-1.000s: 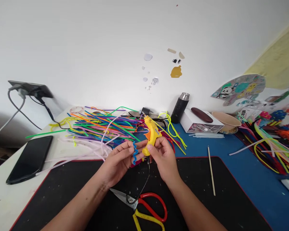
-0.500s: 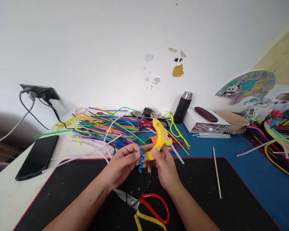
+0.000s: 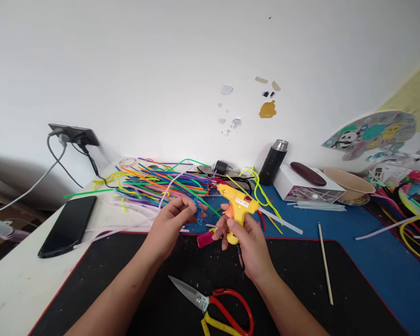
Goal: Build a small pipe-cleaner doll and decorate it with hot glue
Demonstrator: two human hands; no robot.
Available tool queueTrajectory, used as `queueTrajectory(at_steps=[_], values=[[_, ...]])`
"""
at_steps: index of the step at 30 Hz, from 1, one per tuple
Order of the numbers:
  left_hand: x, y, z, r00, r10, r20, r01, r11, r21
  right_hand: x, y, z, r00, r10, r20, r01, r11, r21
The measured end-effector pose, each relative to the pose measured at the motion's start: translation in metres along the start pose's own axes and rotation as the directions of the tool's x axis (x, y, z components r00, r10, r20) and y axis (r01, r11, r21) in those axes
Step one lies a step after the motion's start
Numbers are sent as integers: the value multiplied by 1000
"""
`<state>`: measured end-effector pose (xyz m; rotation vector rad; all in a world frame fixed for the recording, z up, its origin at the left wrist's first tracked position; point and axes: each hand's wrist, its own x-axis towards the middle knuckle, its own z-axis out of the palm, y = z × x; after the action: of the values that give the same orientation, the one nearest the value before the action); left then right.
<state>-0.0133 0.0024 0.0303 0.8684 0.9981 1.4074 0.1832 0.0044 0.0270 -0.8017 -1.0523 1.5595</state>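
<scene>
A wavy blue pipe cleaner (image 3: 198,211) is pinched between the fingertips of my left hand (image 3: 177,217). My right hand (image 3: 247,238) grips a yellow hot glue gun (image 3: 241,205) by its handle, fingers near the orange trigger. The gun's nozzle points left, towards the blue piece but apart from it. A clear glue stick (image 3: 283,222) sticks out of the gun's back end. Close to my right fingers lies a dark pink fuzzy piece (image 3: 205,239). Below both hands, scissors (image 3: 210,303) with red and yellow handles rest on the black mat (image 3: 147,289).
Behind my hands is a heap of coloured pipe cleaners (image 3: 154,184). A phone (image 3: 68,226) lies at the left. Further right are a black flask (image 3: 273,162), a white box (image 3: 310,186), a bowl (image 3: 350,184) and a thin wooden stick (image 3: 325,266).
My hands have moved apart. The glue gun has turned from pointing up to pointing left, and the pink piece has come into view. The camera view has shifted slightly.
</scene>
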Motion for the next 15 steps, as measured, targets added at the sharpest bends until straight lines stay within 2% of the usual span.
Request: queueTrajectory(at_steps=[2,5,10,12,15], values=[[4,-2,-4,996,63,-68,-58,995,82,3,-7,1,998,31,48,-29,999,-31],[7,-3,-6,988,115,-99,-97,980,177,10,-13,0,992,66,107,-62,997,-38],[9,2,-8,975,184,-124,-136,937,321,16,-2,-9,995,79,56,-76,996,-54],[9,2,-9,973,187,-138,-128,927,354,15,5,-15,991,113,71,-105,988,-112],[9,1,-10,971,184,-153,-110,911,398,10,9,-21,992,101,76,-81,971,-226]])
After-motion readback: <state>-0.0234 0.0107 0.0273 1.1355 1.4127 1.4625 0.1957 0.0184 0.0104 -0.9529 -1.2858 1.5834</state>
